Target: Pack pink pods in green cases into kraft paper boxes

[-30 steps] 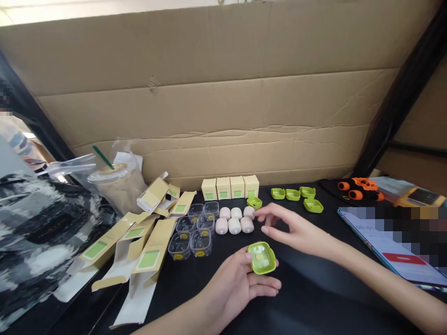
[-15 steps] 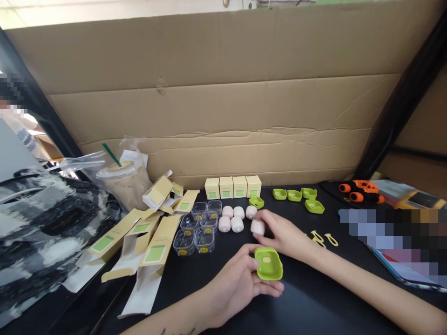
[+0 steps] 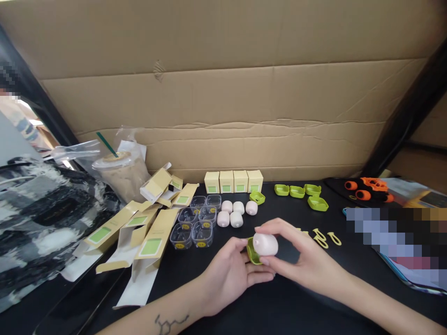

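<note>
My left hand (image 3: 228, 274) holds a small green silicone case (image 3: 250, 251) near the table's front. My right hand (image 3: 303, 260) grips a pink rounded case (image 3: 265, 244) and presses it against the green case's open side. Several more pink cases (image 3: 233, 213) lie in a cluster just beyond my hands. Loose green cases (image 3: 303, 194) lie farther right, and one more green case (image 3: 257, 197) sits by the pink cluster.
Clear plastic boxes (image 3: 195, 223) and flattened tan cartons (image 3: 143, 232) lie at the left, small tan boxes (image 3: 233, 181) in a row at the back. An iced drink cup (image 3: 118, 174), yellow loops (image 3: 323, 238), an orange-black object (image 3: 370, 188) and a cardboard wall (image 3: 223, 93) surround the black table (image 3: 300, 311).
My right hand picked a pink case from the cluster and brought it to the green case in my left hand. The view tilted down slightly.
</note>
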